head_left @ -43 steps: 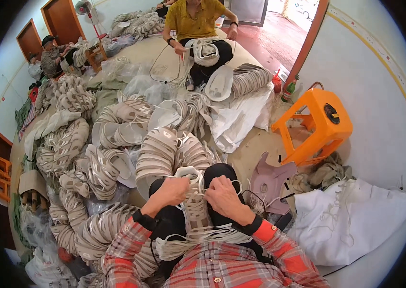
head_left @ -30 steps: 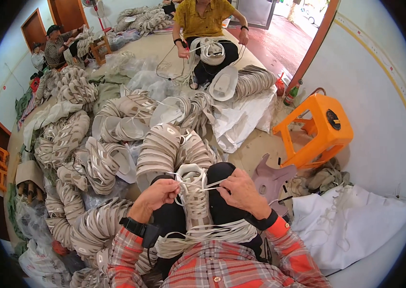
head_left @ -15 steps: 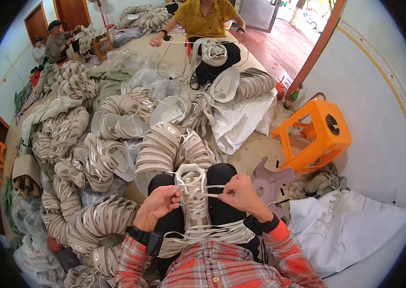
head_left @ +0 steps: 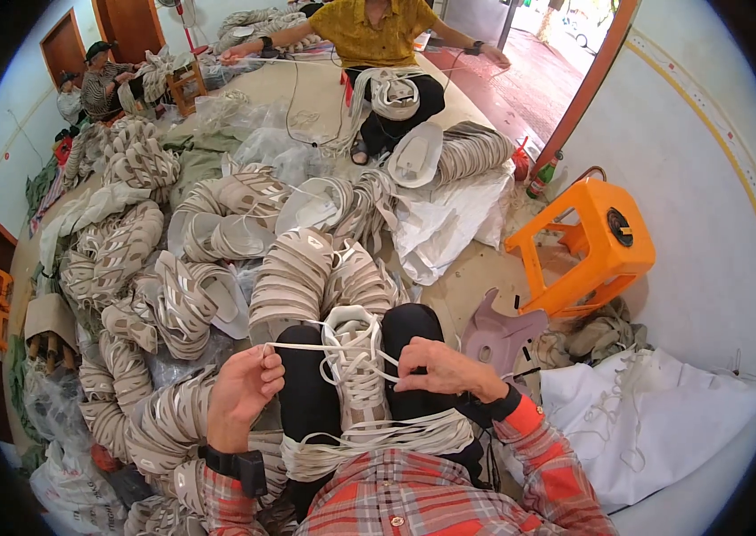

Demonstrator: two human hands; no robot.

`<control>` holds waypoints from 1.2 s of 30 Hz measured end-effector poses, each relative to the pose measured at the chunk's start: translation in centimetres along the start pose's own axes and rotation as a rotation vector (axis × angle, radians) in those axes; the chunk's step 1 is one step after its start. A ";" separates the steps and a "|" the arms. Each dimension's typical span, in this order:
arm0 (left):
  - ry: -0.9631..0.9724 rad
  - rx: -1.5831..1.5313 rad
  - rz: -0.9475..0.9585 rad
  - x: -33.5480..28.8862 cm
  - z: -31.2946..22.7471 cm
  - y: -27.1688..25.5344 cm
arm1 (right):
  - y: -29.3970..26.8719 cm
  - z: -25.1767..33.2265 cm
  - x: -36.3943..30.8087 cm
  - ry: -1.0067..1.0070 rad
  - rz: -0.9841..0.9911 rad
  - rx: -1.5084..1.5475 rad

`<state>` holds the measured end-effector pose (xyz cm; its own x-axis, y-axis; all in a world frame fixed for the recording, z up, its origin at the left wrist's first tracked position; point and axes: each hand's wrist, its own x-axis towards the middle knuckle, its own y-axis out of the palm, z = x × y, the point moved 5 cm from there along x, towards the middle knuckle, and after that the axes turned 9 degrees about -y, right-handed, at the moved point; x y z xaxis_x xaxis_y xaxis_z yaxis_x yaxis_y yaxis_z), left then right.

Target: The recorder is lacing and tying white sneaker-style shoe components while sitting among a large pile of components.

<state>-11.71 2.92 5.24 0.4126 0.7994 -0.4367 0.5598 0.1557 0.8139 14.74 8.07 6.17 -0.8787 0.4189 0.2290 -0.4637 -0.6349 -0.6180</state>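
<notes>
Between my knees rests a beige shoe upper point(head_left: 363, 393), its front crossed by white laces. My left hand point(head_left: 246, 386) is out to the left of it, thumb and finger pinched on a shoelace point(head_left: 311, 346) that runs nearly straight back to the upper's top eyelets. Just right of the upper, my right hand point(head_left: 442, 368) is closed, with lace running to its fingers; the exact grip is partly hidden. A thick bundle of loose white laces point(head_left: 378, 439) lies across my lap.
Stacked shoe uppers point(head_left: 287, 284) stand beyond my knees, and more piles point(head_left: 183, 415) cover the left floor. An orange stool point(head_left: 588, 246), a mauve plastic piece point(head_left: 503, 335) and white cloth point(head_left: 664, 429) are at right. Opposite sits a person in a yellow shirt point(head_left: 378, 36), arms spread.
My left hand has moved left, drawing the lace out away from the upper. My right hand has shifted slightly left. The person opposite has stretched both arms wider.
</notes>
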 end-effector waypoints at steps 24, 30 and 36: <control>0.372 1.842 -0.141 13.9 3.2 1.9 | 3.2 1.1 1.1 0.025 -0.174 -0.228; 0.681 2.006 -0.188 14.5 4.9 3.7 | -0.4 2.0 1.0 -0.070 -0.405 -0.283; 0.657 1.043 -0.217 7.2 2.5 9.0 | -5.0 3.3 5.8 0.068 -0.676 -0.102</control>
<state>-1.95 8.61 8.51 -0.0274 0.9996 -0.0061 0.9969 0.0269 -0.0733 11.63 11.53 13.09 -0.3898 0.7433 0.5436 -0.8916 -0.1570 -0.4247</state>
